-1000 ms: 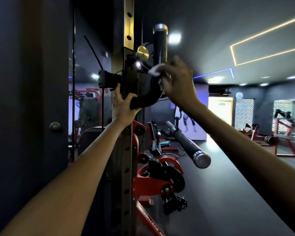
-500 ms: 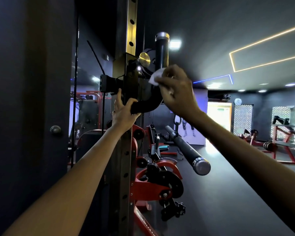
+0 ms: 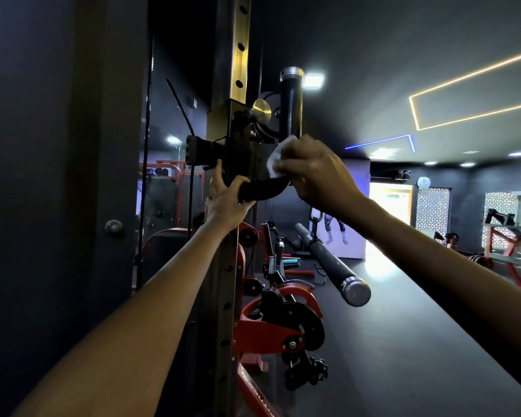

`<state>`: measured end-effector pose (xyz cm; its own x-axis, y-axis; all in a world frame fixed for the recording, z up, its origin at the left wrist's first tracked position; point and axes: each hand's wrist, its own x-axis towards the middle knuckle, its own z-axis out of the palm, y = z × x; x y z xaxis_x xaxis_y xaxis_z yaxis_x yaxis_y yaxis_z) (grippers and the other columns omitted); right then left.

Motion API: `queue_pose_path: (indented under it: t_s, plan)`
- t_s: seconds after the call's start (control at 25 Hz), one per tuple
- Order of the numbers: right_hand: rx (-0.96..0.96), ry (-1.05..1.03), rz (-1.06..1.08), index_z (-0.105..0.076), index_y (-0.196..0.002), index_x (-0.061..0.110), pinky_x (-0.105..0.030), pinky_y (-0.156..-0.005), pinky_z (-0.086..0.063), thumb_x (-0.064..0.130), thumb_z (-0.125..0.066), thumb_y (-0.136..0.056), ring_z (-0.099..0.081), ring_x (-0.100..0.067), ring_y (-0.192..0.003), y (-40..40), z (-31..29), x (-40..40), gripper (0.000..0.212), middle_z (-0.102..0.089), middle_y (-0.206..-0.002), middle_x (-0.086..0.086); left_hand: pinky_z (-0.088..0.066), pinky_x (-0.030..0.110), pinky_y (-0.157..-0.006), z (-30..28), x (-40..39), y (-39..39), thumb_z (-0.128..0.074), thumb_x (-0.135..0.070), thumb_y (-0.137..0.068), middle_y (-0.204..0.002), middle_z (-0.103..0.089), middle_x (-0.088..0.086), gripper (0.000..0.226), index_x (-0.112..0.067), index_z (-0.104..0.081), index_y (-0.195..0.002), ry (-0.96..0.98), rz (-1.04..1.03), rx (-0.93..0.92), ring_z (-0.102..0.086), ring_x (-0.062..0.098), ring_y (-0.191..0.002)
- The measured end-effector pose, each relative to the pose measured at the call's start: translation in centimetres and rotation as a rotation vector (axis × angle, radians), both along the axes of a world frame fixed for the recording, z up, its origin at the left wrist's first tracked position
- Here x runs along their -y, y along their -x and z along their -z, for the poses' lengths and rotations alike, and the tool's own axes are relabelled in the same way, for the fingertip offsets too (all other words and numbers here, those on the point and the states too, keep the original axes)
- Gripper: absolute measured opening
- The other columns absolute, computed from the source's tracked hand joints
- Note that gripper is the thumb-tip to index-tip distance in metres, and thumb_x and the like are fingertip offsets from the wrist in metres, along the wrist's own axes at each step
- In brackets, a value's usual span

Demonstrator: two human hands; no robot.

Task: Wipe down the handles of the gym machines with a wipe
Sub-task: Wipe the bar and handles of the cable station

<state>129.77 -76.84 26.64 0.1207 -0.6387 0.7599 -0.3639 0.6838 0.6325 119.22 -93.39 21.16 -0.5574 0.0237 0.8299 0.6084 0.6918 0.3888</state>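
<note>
Fingers (image 3: 286, 168) of the right hand (image 3: 316, 176) are curled together, pinching a white wipe (image 3: 275, 159) against the curved black handle (image 3: 263, 189) at the bend where it turns upward; fingers of the left hand (image 3: 226, 200) are wrapped round the lower end of the same handle, thumb over the top, index finger extended up along the post (image 3: 238, 55). Handle is J-shaped, mounted on the upright post with holes along its face; its vertical part rises above the right hand and ends in a silver cap (image 3: 291, 74); a brass-coloured knob (image 3: 261, 111) sits just beside it on the bracket. Wipe is crumpled, partly hidden by the right hand. Below, a second black bar (image 3: 328, 261) with a grey end cap points toward the camera; a red and black pulley assembly (image 3: 283, 323) is fixed lower on the post. Dark floor (image 3: 403, 356) extends to the right; red gym equipment stands in the far background.
</note>
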Motion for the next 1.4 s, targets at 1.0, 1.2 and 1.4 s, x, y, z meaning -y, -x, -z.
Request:
queue_pose_path:
  t_s: [1.0, 1.2, 1.4]
  plan:
    - [0.221, -0.378, 1.005, -0.057, -0.11, -0.004, -0.036, -0.067, -0.044, -0.006, -0.038, -0.092, -0.056, -0.036, -0.107, 2.0, 2.0, 9.3, 0.026, -0.058, -0.11, -0.02, -0.03, 0.054, -0.108, 1.9, 3.1, 3.4, -0.069, -0.011, -0.081, -0.158, 0.001, 0.008, 0.073, -0.034, -0.035, -0.142, 0.042, 0.071, -0.048, -0.009, 0.033, -0.143]
    - [0.163, -0.596, 0.865, -0.059, -0.105, 0.001, -0.038, -0.081, -0.05, 0.0, -0.037, -0.092, -0.06, -0.028, -0.101, 0.5, 0.7, 4.9, 0.026, -0.063, -0.108, -0.011, -0.036, 0.046, -0.101, 1.7, 2.6, 2.4, -0.066, -0.007, -0.082, -0.157, 0.0, 0.006, 0.071, -0.035, -0.037, -0.14, 0.058, -0.003, -0.02, -0.013, 0.029, -0.142]
    - [-0.103, -0.821, 0.325, -0.07, -0.088, -0.004, -0.043, -0.085, -0.053, 0.0, -0.04, -0.082, -0.066, -0.03, -0.096, -1.1, -2.9, -1.0, 0.03, -0.07, -0.098, -0.017, -0.045, 0.046, -0.1, 1.1, 2.2, 2.1, -0.065, 0.005, -0.074, -0.154, -0.005, 0.008, 0.076, -0.03, -0.04, -0.136, 0.053, -0.026, 0.023, -0.019, 0.031, -0.139]
